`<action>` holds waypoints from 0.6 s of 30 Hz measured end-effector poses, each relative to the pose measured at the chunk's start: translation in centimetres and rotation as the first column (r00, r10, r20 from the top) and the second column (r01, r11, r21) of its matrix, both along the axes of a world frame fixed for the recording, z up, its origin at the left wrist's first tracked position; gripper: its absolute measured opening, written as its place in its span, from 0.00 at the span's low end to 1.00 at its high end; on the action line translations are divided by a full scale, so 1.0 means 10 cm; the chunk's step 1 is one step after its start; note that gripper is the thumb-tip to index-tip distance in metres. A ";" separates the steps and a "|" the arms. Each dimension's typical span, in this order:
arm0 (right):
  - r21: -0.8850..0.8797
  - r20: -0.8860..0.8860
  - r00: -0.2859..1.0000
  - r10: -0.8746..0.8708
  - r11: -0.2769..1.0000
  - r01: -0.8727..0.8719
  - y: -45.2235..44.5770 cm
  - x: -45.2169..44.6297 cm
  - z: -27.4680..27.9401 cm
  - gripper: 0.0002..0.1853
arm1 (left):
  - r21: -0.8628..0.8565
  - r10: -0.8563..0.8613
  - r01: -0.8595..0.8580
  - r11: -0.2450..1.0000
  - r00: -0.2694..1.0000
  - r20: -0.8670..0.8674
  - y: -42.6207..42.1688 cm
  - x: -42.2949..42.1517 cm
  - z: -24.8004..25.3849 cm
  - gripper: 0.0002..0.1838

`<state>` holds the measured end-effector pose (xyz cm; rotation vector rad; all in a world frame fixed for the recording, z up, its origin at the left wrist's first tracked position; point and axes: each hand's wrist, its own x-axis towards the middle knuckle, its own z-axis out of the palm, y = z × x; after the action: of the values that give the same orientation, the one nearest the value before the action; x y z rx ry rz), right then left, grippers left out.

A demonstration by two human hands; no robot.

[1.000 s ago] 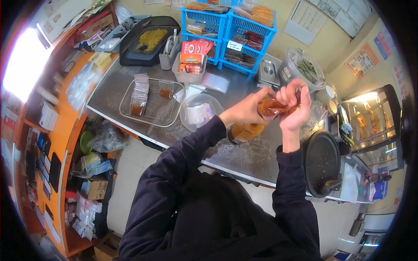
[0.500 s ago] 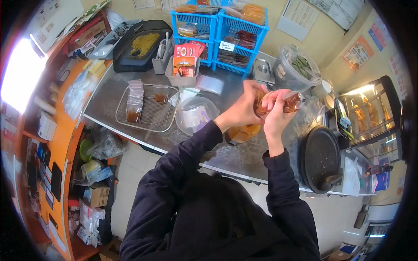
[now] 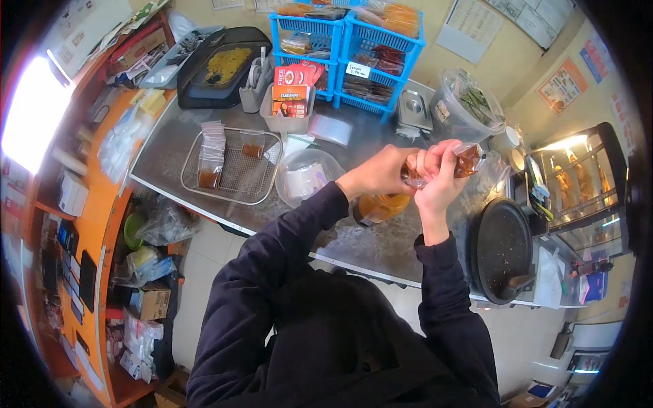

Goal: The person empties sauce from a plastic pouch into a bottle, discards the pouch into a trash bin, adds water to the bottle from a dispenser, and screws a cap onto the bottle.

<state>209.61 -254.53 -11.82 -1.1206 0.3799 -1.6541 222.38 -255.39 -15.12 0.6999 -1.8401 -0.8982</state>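
Observation:
My right hand is closed around a clear plastic bottle with reddish-brown sauce in it, tipped on its side. Against the bottle's left end is my left hand, curled around it, though its fingertips are mostly hidden. Below both hands, a container with orange contents stands on the counter, partly covered by them. To the left sits a round clear tub with white items inside. Farther left, a wire mesh basket holds small sachets of brown sauce, several of them stacked in a row.
Blue stacked baskets filled with packets stand at the back, beside a leaflet bin. A black tray holds yellow food. On the right are a round dark pan, a clear bucket and a lit glass cabinet.
My right hand stays on the bottle, which has swung slightly flatter. My left hand has shifted slightly down and left, uncovering more of the bottle's left end.

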 end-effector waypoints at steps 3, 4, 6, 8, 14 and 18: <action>0.003 0.049 0.997 0.063 0.998 -0.063 0.02 -0.02 0.01 0.15 | 0.037 -0.019 0.018 0.999 0.999 0.029 0.01 -0.02 0.05 0.19; -0.011 0.034 0.997 0.076 0.997 -0.076 0.01 -0.04 0.02 0.16 | -0.001 -0.014 0.014 1.000 1.000 0.026 0.00 -0.03 0.05 0.20; -0.021 0.020 0.996 0.090 0.996 -0.090 0.02 -0.06 0.05 0.16 | -0.079 -0.001 0.002 0.997 1.000 0.018 -0.01 -0.04 0.02 0.23; -0.017 0.026 0.995 0.097 0.995 -0.097 0.04 -0.05 0.07 0.17 | -0.131 0.017 -0.018 0.991 1.000 -0.011 -0.02 -0.06 0.00 0.23; -0.030 0.023 0.991 0.135 0.991 -0.134 0.07 -0.05 0.08 0.18 | -0.158 0.046 -0.046 0.986 0.999 -0.005 0.01 -0.06 -0.01 0.21; -0.030 0.036 0.992 0.123 0.992 -0.122 0.06 -0.05 0.06 0.18 | -0.143 0.035 -0.032 0.989 0.999 0.017 0.00 -0.05 -0.05 0.19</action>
<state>209.09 -253.93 -11.23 -1.1103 0.2591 -1.5741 221.91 -255.41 -15.58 0.6498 -1.8833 -0.7318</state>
